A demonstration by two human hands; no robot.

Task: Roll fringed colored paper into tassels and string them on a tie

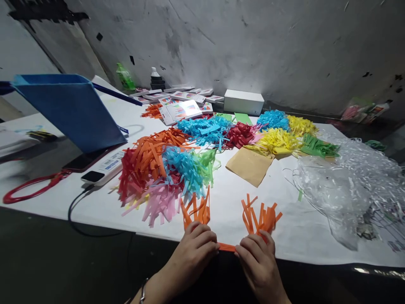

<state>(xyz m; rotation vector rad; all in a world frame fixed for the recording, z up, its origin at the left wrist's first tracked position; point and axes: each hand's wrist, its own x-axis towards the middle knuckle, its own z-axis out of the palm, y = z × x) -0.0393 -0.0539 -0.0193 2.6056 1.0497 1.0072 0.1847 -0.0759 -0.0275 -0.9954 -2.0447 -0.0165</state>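
Between my two hands stretches an orange paper tassel [227, 247], its narrow middle band taut just over the table's front edge. My left hand [198, 242] is closed on one end, and cut orange fringe fans out above the knuckles. On the other end my right hand [260, 256] is closed too, with the second bunch of fringe spreading upward past the fingers. Left of my left hand lies a heap of finished-looking tassels, with orange tassels [150, 152], light blue tassels [186, 166] and pink tassels [161, 196] piled together.
A brown paper square [249, 164] lies mid-table near yellow tassels [278, 141]. Clear plastic bags [332, 190] cover the right side. At left stand a blue box-like holder [72, 114], a white power bank [103, 169] and its cable. Flat packs [182, 110] and a white box [243, 101] sit at the back.
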